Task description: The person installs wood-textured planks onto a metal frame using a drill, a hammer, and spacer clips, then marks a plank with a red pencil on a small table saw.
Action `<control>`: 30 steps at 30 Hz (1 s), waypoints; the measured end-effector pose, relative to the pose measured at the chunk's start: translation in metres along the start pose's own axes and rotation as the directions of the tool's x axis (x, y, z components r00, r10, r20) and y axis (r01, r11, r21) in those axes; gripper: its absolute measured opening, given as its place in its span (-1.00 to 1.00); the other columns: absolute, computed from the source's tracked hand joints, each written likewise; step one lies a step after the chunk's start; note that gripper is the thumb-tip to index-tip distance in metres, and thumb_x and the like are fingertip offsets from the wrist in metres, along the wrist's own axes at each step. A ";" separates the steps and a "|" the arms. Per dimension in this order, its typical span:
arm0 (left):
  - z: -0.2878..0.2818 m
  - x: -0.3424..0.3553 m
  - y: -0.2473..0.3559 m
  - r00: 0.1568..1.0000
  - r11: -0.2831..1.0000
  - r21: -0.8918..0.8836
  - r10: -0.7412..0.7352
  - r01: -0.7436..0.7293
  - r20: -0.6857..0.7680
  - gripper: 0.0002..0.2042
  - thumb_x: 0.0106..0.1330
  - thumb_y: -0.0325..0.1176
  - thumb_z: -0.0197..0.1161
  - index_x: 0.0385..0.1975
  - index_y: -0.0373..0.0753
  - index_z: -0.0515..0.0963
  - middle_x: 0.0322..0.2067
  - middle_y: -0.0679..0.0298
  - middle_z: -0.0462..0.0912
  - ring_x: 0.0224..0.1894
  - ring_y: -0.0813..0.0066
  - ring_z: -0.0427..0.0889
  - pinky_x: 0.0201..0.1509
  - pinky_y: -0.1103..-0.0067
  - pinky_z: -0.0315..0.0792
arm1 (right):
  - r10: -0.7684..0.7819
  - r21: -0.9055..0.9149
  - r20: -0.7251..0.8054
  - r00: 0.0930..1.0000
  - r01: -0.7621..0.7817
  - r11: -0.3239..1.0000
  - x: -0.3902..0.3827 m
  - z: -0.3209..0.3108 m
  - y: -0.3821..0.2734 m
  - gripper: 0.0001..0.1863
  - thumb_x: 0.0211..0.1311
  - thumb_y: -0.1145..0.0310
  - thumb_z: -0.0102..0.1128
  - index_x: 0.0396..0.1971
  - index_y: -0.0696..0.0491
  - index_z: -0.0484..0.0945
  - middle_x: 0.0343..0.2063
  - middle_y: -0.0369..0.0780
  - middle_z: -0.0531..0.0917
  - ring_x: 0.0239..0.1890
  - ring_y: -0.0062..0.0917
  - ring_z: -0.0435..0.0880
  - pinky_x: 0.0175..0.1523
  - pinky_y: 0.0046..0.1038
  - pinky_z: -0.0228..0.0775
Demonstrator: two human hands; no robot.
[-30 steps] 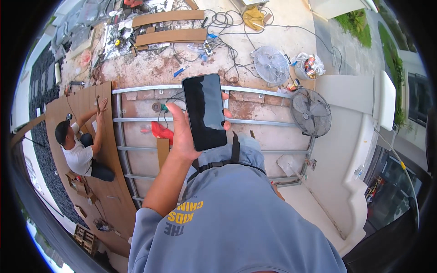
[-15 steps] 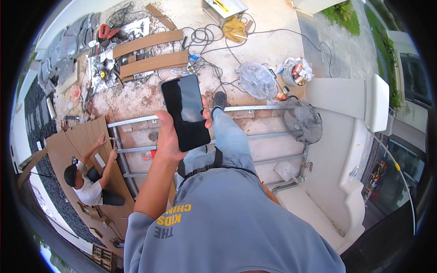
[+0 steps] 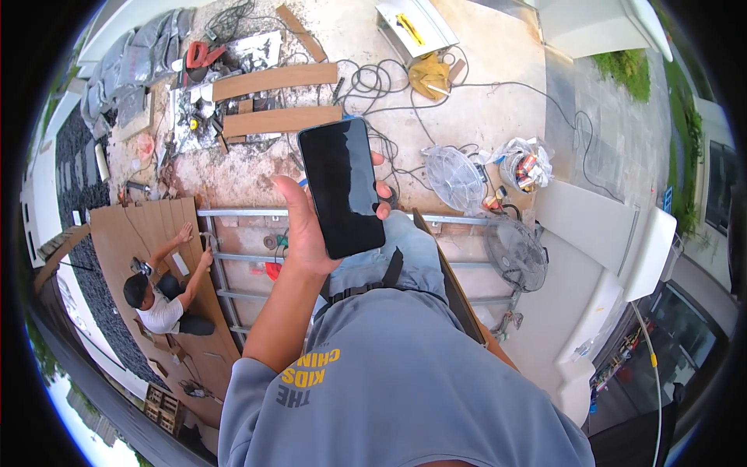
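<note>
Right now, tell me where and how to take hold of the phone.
Probably best to pinch the phone at its top end, front to back, coming from the far side: that end juts clear of the left hand, whose fingers curl round the right edge and whose thumb lies to the left.

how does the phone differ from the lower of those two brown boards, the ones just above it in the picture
The phone is dark and glossy, with reflections on its screen; the board is plain brown with no such shine.
The phone is raised in the left hand; the board lies flat and unheld over the littered floor.
The phone is squatter, the board narrower for its length.
Both are flat and oblong.
</note>
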State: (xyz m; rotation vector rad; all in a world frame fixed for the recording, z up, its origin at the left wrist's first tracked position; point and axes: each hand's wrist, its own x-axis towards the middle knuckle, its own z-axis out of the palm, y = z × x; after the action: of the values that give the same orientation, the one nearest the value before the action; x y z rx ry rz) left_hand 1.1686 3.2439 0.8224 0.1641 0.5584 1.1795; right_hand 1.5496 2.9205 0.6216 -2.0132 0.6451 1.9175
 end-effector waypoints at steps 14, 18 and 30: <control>-0.035 0.181 0.041 0.974 0.992 -0.005 0.123 -0.124 0.188 0.03 0.09 0.59 0.03 0.31 -0.25 0.29 -0.07 0.18 0.52 -0.12 0.37 0.58 -0.06 0.42 0.53 | -0.033 -0.041 0.026 0.999 0.034 0.999 -0.008 0.062 -0.207 -0.53 0.51 -0.06 -0.06 -0.38 0.03 0.57 -0.60 -0.22 0.60 -0.61 -0.47 0.59 -0.44 -0.32 0.56; -0.036 0.219 0.053 0.976 0.996 0.066 0.053 -0.068 0.212 0.05 0.09 0.62 -0.04 0.31 -0.26 0.32 -0.02 0.11 0.56 -0.15 0.33 0.62 -0.02 0.42 0.53 | -0.028 -0.063 0.064 0.998 0.033 0.997 -0.012 0.082 -0.285 -0.53 0.51 -0.06 -0.06 -0.39 0.02 0.57 -0.61 -0.22 0.60 -0.62 -0.47 0.58 -0.45 -0.33 0.56; 0.025 0.341 0.020 0.973 0.973 -0.035 0.225 -0.227 -0.047 0.09 0.16 0.67 -0.36 0.40 -0.24 0.24 0.12 0.13 0.53 -0.16 0.29 0.65 -0.14 0.44 0.59 | 0.095 -0.216 0.151 0.984 -0.061 0.975 0.000 0.086 -0.536 -0.53 0.51 -0.07 -0.06 -0.42 0.01 0.56 -0.63 -0.23 0.58 -0.65 -0.49 0.56 -0.48 -0.34 0.54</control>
State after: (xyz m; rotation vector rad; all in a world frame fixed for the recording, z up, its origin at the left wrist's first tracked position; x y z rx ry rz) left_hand 1.2544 3.5648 0.7400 0.1719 0.5633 1.4173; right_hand 1.7448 3.4232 0.5634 -1.9495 0.5060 2.2523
